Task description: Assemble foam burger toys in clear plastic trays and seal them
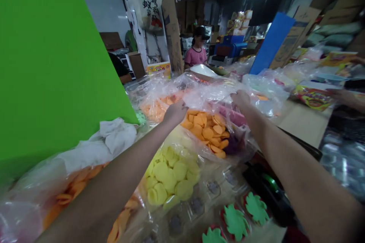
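Note:
Both my arms reach forward over a table of plastic bags. My left hand [176, 111] is closed on the clear plastic of a bag of orange discs [207, 131]. My right hand [240, 98] grips the same bag's plastic on its far right side, above some pink pieces [232, 115]. Nearer to me lies a bag of yellow discs [171, 174]. Another bag of orange discs [155, 110] sits beyond my left hand.
Clear blister trays with green leaf shapes [235, 222] lie at the front. A black tape dispenser [268, 190] sits under my right arm. A green panel [51, 64] fills the left. A person in pink [196, 55] stands behind; another person's hand [342, 97] holds printed cards at right.

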Demonstrator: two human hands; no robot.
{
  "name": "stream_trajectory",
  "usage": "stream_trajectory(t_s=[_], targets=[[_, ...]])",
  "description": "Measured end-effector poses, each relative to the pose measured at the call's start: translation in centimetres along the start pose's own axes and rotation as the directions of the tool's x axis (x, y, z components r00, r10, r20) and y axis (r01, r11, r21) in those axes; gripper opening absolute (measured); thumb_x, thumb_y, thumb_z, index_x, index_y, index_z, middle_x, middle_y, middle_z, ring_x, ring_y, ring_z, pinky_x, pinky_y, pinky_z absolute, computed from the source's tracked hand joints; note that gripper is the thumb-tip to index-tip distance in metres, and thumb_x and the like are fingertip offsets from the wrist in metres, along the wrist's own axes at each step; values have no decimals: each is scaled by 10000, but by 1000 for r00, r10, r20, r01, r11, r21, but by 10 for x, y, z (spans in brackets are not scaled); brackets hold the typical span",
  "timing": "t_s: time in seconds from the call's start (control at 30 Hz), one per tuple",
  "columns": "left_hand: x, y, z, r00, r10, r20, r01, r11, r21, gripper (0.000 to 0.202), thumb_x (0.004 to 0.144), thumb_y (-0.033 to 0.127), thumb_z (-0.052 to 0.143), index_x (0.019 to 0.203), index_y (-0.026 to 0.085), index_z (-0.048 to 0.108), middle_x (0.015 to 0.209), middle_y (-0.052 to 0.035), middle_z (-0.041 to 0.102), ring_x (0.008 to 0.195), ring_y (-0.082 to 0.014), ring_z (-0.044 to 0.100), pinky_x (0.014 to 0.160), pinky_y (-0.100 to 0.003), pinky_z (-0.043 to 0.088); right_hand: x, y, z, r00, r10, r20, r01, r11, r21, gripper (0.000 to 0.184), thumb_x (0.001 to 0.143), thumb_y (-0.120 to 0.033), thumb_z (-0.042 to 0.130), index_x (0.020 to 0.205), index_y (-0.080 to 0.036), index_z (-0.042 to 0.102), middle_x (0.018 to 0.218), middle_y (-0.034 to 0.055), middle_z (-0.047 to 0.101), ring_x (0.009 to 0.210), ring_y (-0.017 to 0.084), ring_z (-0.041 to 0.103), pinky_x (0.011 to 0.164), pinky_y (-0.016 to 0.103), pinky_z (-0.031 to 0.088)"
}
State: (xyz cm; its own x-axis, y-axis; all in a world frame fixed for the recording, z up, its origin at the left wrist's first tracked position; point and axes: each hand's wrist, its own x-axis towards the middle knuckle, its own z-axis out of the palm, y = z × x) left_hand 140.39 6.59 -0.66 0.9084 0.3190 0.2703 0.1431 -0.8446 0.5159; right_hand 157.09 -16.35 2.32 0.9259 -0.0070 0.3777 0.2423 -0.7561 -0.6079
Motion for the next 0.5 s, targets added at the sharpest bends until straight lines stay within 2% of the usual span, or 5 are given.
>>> stream_trajectory(t_s=[0.13, 0.23, 0.3, 0.4, 0.5], targets=[[27, 1, -17, 993, -44, -106, 47, 998, 28, 214, 806, 301, 411, 914, 198, 564, 837, -45, 601, 827, -189, 554, 669, -263, 386, -45, -15, -1, 969, -235, -79, 223, 965, -139, 451, 788, -305, 498, 1184, -104, 423, 1120, 175, 514, 1043, 276, 480, 866, 393, 376], [34, 5, -28, 991, -50, -128, 58, 996, 61, 226, 789, 299, 452, 953, 199, 572, 895, -53, 600, 860, -193, 558, 706, -273, 405, -80, -20, 11, 772, -596, 220, 633, 748, -199, 315, 851, -312, 397, 1101, -152, 504, 1084, 124, 555, 1041, 230, 486, 899, 340, 363], [25, 8, -29, 988, -19, -156, 39, 992, 121, 302, 780, 281, 480, 1064, 193, 537, 1005, -82, 575, 912, -208, 549, 752, -301, 416, -87, -11, 23, 629, -613, 479, 744, 654, -141, 300, 824, -311, 459, 1094, -198, 525, 1081, 69, 577, 1009, 197, 511, 888, 298, 378], [-3, 15, -21, 950, 235, -206, -167, 939, 302, 548, 747, 206, 538, 1272, 196, 381, 1237, -134, 451, 1132, -261, 432, 891, -381, 371, -72, 17, 32, 692, -516, 505, 677, 706, -206, 357, 794, -277, 507, 1133, -166, 508, 1167, 100, 539, 1055, 225, 494, 890, 316, 381], [-29, 17, -6, 784, 618, 53, -580, 701, 415, 515, 771, 83, 461, 1255, 253, 415, 1376, -70, 345, 1292, -229, 251, 1037, -429, 209, -56, 42, 30, 807, -433, 401, 562, 772, -298, 352, 848, -291, 414, 1116, -82, 505, 1114, 185, 544, 1024, 266, 507, 858, 358, 391]])
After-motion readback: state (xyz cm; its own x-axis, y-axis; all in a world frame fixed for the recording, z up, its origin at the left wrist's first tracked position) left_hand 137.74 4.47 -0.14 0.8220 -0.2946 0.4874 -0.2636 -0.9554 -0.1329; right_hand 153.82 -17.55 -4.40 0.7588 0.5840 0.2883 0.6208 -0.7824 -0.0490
